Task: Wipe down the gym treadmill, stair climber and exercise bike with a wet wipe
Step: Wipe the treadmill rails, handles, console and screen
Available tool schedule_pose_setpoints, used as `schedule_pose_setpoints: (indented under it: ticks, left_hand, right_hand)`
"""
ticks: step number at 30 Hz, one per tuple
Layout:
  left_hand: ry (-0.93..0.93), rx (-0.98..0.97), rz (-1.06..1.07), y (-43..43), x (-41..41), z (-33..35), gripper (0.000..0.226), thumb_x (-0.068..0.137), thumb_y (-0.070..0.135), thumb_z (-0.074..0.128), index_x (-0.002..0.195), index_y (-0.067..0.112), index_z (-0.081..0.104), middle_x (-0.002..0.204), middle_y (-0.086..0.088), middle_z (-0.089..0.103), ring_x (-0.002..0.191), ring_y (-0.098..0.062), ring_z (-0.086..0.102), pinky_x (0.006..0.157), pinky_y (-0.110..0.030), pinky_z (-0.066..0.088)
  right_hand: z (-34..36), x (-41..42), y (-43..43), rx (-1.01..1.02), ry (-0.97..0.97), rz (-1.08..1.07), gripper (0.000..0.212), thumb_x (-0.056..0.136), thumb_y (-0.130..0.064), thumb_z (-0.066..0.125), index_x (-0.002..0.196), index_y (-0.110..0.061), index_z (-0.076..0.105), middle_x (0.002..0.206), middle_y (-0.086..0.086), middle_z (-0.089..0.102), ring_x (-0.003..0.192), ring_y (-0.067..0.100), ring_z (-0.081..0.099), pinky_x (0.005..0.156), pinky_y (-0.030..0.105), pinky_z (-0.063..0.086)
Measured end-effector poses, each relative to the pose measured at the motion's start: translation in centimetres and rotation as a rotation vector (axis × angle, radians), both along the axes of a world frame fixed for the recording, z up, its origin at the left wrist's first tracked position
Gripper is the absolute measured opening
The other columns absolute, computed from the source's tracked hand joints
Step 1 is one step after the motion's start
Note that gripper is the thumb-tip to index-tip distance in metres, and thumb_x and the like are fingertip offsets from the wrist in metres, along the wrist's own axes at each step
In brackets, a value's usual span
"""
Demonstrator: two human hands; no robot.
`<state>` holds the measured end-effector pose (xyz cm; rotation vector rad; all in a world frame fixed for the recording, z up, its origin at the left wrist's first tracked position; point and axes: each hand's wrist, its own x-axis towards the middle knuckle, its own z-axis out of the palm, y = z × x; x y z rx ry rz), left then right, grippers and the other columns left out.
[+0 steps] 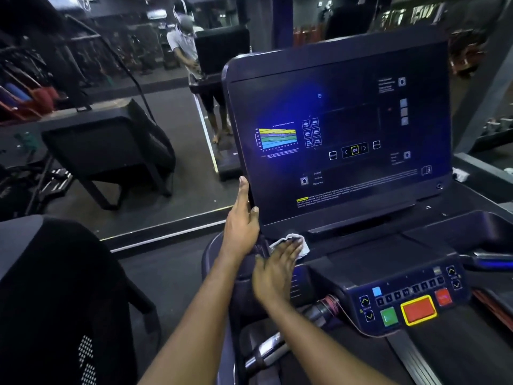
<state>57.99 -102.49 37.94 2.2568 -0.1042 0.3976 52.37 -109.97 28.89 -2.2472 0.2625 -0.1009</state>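
Step in hand: the treadmill [361,254] console, probably the first of the three machines; I can't make out a stair climber or bike here. My left hand [241,220] grips the left edge of the display panel [347,107], thumb on the front face, fingers along and behind the edge, bracing it. My right hand [277,269] lies flat with straight fingers, pressing the wet wipe [303,248] onto the ledge [347,232] just below the panel's lower left corner. The wipe is white and crumpled, mostly under my fingertips. Next move, as I judge it: drag the wipe right along the ledge or up onto the panel face with even pressure, then do the keypad [408,298], lightly so no key triggers. Readable writing: "OK" on the yellow-framed key [354,150], arrows either side; "Speed", "Incline", "Calories" labels [317,178] at the panel's lower left. The coloured band chart [277,138] has a title too small to read, and the yellow-tagged warning lines [319,198] are also unreadable. The keypad has a green button [389,316], a red button [418,309] with a yellow rim, and number keys with blurred digits. No brand name visible.
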Motion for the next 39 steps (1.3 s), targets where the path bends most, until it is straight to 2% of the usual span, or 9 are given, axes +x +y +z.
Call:
schedule_pose_setpoints:
  ticks: [5, 11, 16, 22, 24, 26, 29, 34, 39]
  left_hand:
    - [0.026, 0.020, -0.012, 0.5, 0.0, 0.2, 0.083, 0.102, 0.011, 0.049, 0.160, 0.044, -0.001, 0.148, -0.001, 0.055, 0.119, -0.027, 0.061, 0.098, -0.037, 0.048]
    - [-0.004, 0.029, 0.016, -0.2, -0.2, 0.2, 0.085, 0.101, 0.010, 0.052, 0.161, 0.040, -0.001, 0.152, -0.001, 0.051, 0.122, -0.028, 0.061, 0.088, -0.027, 0.042]
    - [0.044, 0.049, -0.034, 0.3, -0.3, 0.7, 0.086, 0.103, 0.013, 0.051, 0.159, 0.044, -0.005, 0.161, 0.007, 0.039, 0.133, -0.026, 0.054, 0.104, -0.040, 0.047]
    - [-0.046, 0.101, 0.053, -1.2, -0.4, 0.1, 0.081, 0.102, 0.014, 0.051, 0.163, 0.025, -0.001, 0.167, -0.003, 0.026, 0.133, -0.034, 0.052, 0.100, -0.043, 0.047]
    - [-0.102, 0.147, 0.122, -2.3, -0.2, -0.4, 0.079, 0.101, 0.012, 0.051, 0.162, 0.012, 0.001, 0.169, -0.010, 0.017, 0.146, -0.032, 0.037, 0.115, -0.047, 0.037]
    - [-0.194, 0.189, 0.186, -3.7, -0.2, -0.9, 0.076, 0.099, 0.007, 0.052, 0.161, 0.002, 0.007, 0.169, -0.014, 0.008, 0.156, -0.026, 0.013, 0.126, -0.045, 0.016]
    - [-0.300, 0.219, 0.213, -6.1, -0.1, -1.7, 0.073, 0.095, 0.005, 0.053, 0.160, 0.003, 0.018, 0.169, -0.019, 0.004, 0.157, -0.030, 0.001, 0.128, -0.044, 0.006]
    - [-0.395, 0.287, 0.043, -9.2, -0.3, -3.4, 0.064, 0.094, 0.002, 0.049, 0.156, 0.003, 0.032, 0.168, -0.013, 0.018, 0.157, -0.025, 0.007, 0.127, -0.047, 0.011]
    - [-0.331, 0.238, -0.303, -13.5, 0.0, -5.1, 0.055, 0.093, -0.007, 0.051, 0.147, 0.005, 0.050, 0.156, -0.006, 0.046, 0.149, -0.019, 0.035, 0.122, -0.045, 0.031]
  right_hand:
    - [2.4, 3.3, -3.9, 0.208, 0.132, -0.277, 0.084, 0.101, -0.022, 0.048, 0.152, 0.018, -0.006, 0.161, 0.035, -0.015, 0.154, 0.040, -0.015, 0.123, 0.037, -0.012]
    - [0.5, 0.4, -0.9, 0.135, 0.038, 0.053, 0.086, 0.102, -0.023, 0.050, 0.153, 0.014, -0.008, 0.160, 0.033, -0.022, 0.152, 0.037, -0.024, 0.121, 0.034, -0.017]
    - [2.1, 4.1, -5.8, 0.206, 0.139, -0.244, 0.077, 0.100, -0.014, 0.044, 0.149, 0.023, -0.003, 0.160, 0.038, -0.013, 0.153, 0.041, -0.017, 0.121, 0.037, -0.017]
    - [1.4, 5.1, -9.1, 0.358, 0.075, -0.238, 0.076, 0.092, 0.003, 0.046, 0.150, 0.021, 0.000, 0.161, 0.032, -0.020, 0.153, 0.037, -0.019, 0.125, 0.040, -0.008]
    - [1.9, 6.0, -11.1, 0.380, 0.102, -0.313, 0.080, 0.090, 0.006, 0.043, 0.152, 0.017, -0.006, 0.163, 0.027, -0.023, 0.153, 0.033, -0.020, 0.126, 0.039, -0.006]
    - [1.8, 6.2, -12.0, 0.354, 0.111, -0.306, 0.082, 0.089, 0.007, 0.043, 0.153, 0.015, -0.008, 0.163, 0.025, -0.024, 0.154, 0.033, -0.020, 0.126, 0.038, -0.005]
    - [1.0, 5.8, -13.2, 0.328, 0.157, -0.153, 0.084, 0.088, 0.008, 0.042, 0.154, 0.011, -0.008, 0.162, 0.022, -0.029, 0.153, 0.030, -0.022, 0.127, 0.038, -0.001]
    - [2.9, 8.0, -20.0, 0.360, 0.157, -0.323, 0.083, 0.089, 0.009, 0.041, 0.158, 0.005, -0.006, 0.165, 0.015, -0.026, 0.155, 0.026, -0.015, 0.126, 0.036, 0.008]
    - [1.5, 7.1, -20.9, 0.275, 0.216, -0.043, 0.083, 0.090, 0.009, 0.040, 0.155, 0.006, -0.012, 0.159, 0.019, -0.035, 0.152, 0.028, -0.026, 0.126, 0.037, -0.002]
